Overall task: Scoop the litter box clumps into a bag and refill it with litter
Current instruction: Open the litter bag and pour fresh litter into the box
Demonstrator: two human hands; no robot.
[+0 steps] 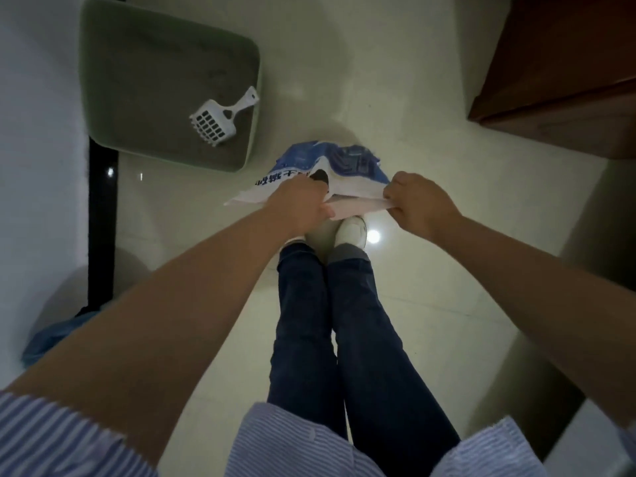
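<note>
Refill step in hand, by the look of it. Pale glossy floor (413,98), smooth tile with lamp glare. Far left, green litter box (256,98): rounded plastic tub holding flat, fine grey litter. Near centre, just beyond the white shoes (352,230), blue-and-white litter bag (347,163): printed, crinkled sack, its top edge flattened and stretched between both hands, a dark gap showing at its mouth. Low at near left, a blue sack (51,335), soft and blurred, likely for clumps. White slotted scoop (215,122), rigid plastic, lying on the litter at the box's near right corner. Left hand (299,208) with fingers curled, pinching the bag's top; right hand (418,204) fisted round the opposite end. Next, probably: widen the mouth, lift, tip over the box with a firm hold against the shifting weight.
</note>
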